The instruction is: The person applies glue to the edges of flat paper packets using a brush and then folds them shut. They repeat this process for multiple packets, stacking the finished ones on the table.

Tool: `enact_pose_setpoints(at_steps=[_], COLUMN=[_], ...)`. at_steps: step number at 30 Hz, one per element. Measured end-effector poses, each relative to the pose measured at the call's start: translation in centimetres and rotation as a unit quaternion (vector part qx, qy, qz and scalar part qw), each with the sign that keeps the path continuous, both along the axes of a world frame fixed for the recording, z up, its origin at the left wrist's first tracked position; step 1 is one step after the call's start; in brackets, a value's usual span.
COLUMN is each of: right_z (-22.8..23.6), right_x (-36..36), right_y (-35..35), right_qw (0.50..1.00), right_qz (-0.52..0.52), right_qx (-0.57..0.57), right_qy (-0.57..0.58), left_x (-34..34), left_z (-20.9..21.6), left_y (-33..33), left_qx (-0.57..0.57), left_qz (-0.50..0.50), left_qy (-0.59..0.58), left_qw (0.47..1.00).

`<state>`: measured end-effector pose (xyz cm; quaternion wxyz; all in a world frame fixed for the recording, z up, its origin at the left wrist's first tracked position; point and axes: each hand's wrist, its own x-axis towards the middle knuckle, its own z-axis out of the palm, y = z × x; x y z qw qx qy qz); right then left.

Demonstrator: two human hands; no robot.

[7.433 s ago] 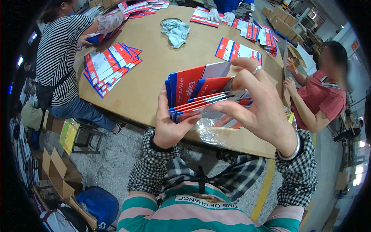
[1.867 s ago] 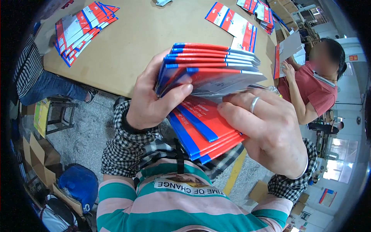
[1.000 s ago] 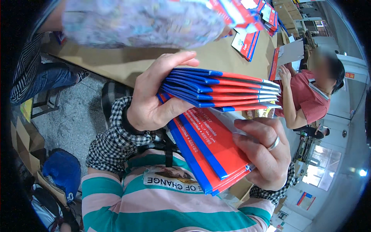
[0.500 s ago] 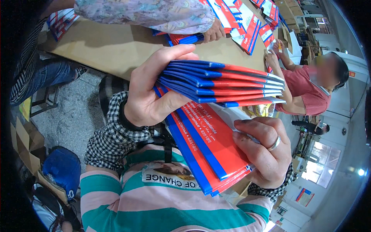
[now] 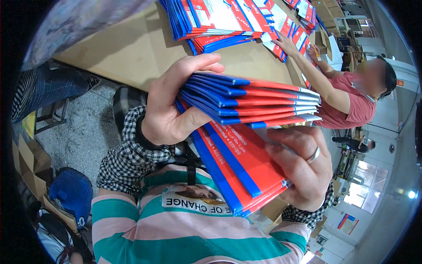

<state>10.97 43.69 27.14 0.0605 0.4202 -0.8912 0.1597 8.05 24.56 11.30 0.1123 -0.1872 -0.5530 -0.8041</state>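
My left hand [image 5: 169, 105] is closed around the left end of a thick stack of flat packets [image 5: 255, 99]. Blue ends and red and white folded edges show in layers there. Under that stack, a few more red packets with blue bands [image 5: 250, 160] slant down toward my chest, overlapping one another. My right hand [image 5: 303, 165], with a ring on one finger, is bent around the right edge of these lower packets and grips them. Its fingertips touch near the underside of the upper stack, where the exact hold is partly hidden.
Beyond my hands is a tan table [image 5: 118, 53] with piles of similar packets [image 5: 215, 20]. A co-worker in a red shirt [image 5: 351, 97] is at its right side. Another person's patterned sleeve [image 5: 83, 31] crosses the upper left. Open cardboard boxes [image 5: 30, 169] stand at lower left.
The patterned sleeve has swung left, and its hand has left the pile. The red-shirted co-worker's arm now stretches to the packets on the table. The lower packets in my hands have shifted slightly.
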Motion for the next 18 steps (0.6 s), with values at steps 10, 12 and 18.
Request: enact_pose_setpoints(at_steps=[10,12,18], right_z=[-0.9,-1.3,0.2], right_x=[-2.0,-2.4,-3.0], right_y=[-1.9,-2.3,-2.3], right_qw=[0.981,0.979,0.996], right_qz=[-0.138,-0.147,-0.083], right_qx=[-0.087,-0.091,0.006], right_qy=[0.109,0.106,0.036], left_x=[0.2,0.1,-0.1], left_z=[-0.7,0.1,0.9], left_y=[0.4,0.4,1.2], left_qx=[-0.099,-0.047,0.007], left_qz=[0.109,0.074,0.036], left_qy=[0.042,-0.008,-0.007], left_qw=[0.988,0.996,0.999])
